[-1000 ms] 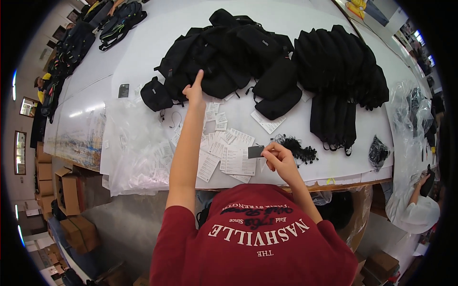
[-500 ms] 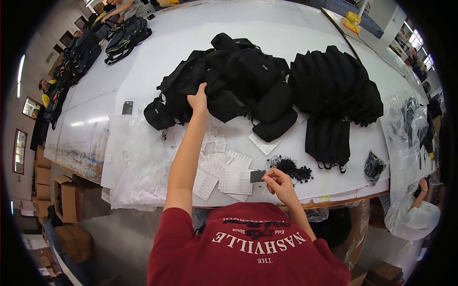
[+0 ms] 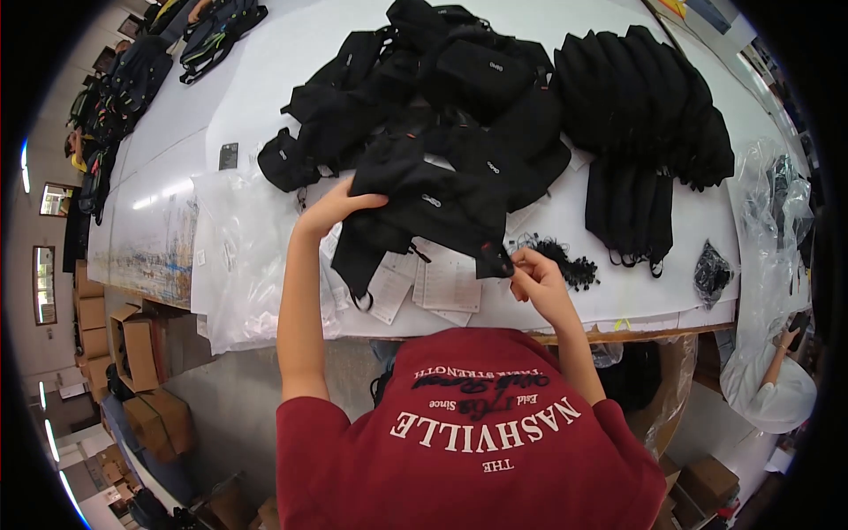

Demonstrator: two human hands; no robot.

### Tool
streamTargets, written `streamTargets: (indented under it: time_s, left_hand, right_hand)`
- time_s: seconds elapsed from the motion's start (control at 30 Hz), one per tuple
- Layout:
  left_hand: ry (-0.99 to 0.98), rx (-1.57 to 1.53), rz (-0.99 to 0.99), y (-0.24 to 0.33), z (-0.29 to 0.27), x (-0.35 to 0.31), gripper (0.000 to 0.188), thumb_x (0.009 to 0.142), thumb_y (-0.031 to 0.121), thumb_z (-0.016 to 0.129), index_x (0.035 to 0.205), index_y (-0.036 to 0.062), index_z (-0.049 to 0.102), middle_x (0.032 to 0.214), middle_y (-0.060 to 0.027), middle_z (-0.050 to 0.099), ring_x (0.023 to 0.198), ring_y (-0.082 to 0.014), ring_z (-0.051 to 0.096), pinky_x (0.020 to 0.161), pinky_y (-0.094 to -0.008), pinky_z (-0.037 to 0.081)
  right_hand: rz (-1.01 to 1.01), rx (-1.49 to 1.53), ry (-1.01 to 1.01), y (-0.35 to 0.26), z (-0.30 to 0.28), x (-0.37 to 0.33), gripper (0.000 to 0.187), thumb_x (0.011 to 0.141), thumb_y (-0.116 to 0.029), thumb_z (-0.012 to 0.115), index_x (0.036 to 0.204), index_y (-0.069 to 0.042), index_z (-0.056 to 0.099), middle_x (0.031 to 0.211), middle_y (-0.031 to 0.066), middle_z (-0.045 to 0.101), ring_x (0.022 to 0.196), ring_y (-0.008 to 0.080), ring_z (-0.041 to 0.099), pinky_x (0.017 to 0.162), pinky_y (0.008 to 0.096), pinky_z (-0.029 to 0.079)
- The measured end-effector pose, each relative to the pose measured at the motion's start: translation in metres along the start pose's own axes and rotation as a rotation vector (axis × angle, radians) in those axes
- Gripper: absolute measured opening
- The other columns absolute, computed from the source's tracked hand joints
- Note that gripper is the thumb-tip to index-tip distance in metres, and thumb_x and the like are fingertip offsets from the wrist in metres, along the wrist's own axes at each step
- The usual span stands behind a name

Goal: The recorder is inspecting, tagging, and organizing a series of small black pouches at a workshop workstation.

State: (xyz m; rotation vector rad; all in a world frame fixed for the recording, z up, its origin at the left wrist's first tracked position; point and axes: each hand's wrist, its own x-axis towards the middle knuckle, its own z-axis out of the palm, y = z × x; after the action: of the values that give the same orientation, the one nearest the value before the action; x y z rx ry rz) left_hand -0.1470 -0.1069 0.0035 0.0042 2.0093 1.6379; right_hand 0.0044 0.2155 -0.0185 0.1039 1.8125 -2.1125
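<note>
My left hand point(image 3: 340, 205) grips the edge of a black fabric bag point(image 3: 424, 190), thumb on top, at the near side of a heap of black bags point(image 3: 477, 75). The bag hangs loosely over white printed cards point(image 3: 449, 287), and a thin black loop dangles from its lower left. At its right corner, beside a small red detail, my right hand point(image 3: 537, 276) is closed in a pinch on a small dark tag point(image 3: 495, 264). The tag blends with the black cloth, so where one ends is hard to see. Close to the right hand lies a clump of black strings point(image 3: 572, 263).
A neat row of stacked black bags point(image 3: 632, 106) lies on the right. Crumpled clear plastic point(image 3: 252, 274) covers the table's left front, with a dark phone point(image 3: 229, 156) behind it. A small bagged bundle point(image 3: 712, 274) sits at right. Another person point(image 3: 770, 384) is at far right.
My left hand has drawn a black bag from the heap toward me. The right hand has risen slightly, bringing the dark tag to the bag's corner. The view has shifted downward.
</note>
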Motion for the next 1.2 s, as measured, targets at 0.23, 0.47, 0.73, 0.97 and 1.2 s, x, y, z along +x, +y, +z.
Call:
streamTargets:
  time_s: [0.23, 0.47, 0.73, 0.97, 1.2]
  left_hand:
    - [0.627, 0.970, 0.703, 0.001, 0.075, 0.002, 0.057, 0.074, 0.007, 0.067, 0.127, 0.0103, 0.047, 0.127, -0.0144, 0.045, 0.116, -0.0339, 0.045, 0.097, -0.0446, 0.034]
    - [-0.147, 0.906, 0.736, -0.062, 0.151, -0.035, 0.037, 0.071, -0.008, 0.052, 0.099, 0.0123, 0.065, 0.126, -0.0065, 0.055, 0.127, -0.0281, 0.043, 0.107, -0.0433, 0.030]
    - [0.243, 0.780, 0.680, -0.066, 0.165, -0.069, 0.028, 0.077, 0.006, 0.061, 0.101, 0.0177, 0.069, 0.132, -0.0029, 0.051, 0.128, -0.0290, 0.039, 0.107, -0.0446, 0.025]
    - [0.342, 0.675, 0.544, -0.071, 0.158, -0.082, 0.023, 0.072, 0.012, 0.066, 0.095, 0.0158, 0.068, 0.131, -0.0070, 0.051, 0.128, -0.0282, 0.038, 0.104, -0.0424, 0.025]
    - [0.536, 0.429, 0.452, -0.081, 0.152, -0.090, 0.017, 0.069, 0.013, 0.072, 0.085, 0.0114, 0.067, 0.103, -0.0035, 0.059, 0.101, -0.0247, 0.049, 0.091, -0.0372, 0.032]
  right_hand:
    - [0.016, -0.049, 0.122, -0.002, -0.005, -0.011, 0.012, 0.090, -0.013, 0.061, 0.085, -0.003, 0.058, 0.058, -0.0056, 0.047, 0.053, 0.0019, 0.038, 0.049, 0.0199, 0.029]
    - [-0.043, -0.241, 0.269, -0.005, -0.006, -0.014, 0.014, 0.087, -0.016, 0.064, 0.085, -0.003, 0.061, 0.058, -0.0049, 0.049, 0.053, 0.0022, 0.039, 0.050, 0.0199, 0.030]
    - [-0.145, -0.605, 0.354, -0.006, 0.014, -0.006, 0.011, 0.082, -0.017, 0.068, 0.082, -0.006, 0.067, 0.054, 0.0004, 0.050, 0.047, 0.0071, 0.042, 0.046, 0.0243, 0.032]
    - [-0.297, -0.849, 0.170, 0.001, 0.031, 0.003, 0.012, 0.081, -0.019, 0.069, 0.087, -0.008, 0.068, 0.059, 0.0043, 0.055, 0.048, 0.0132, 0.047, 0.046, 0.0271, 0.036]
    - [-0.318, -0.903, 0.061, 0.004, 0.039, 0.002, 0.008, 0.080, -0.019, 0.067, 0.083, -0.012, 0.068, 0.060, 0.0024, 0.056, 0.053, 0.0171, 0.055, 0.049, 0.0297, 0.042]
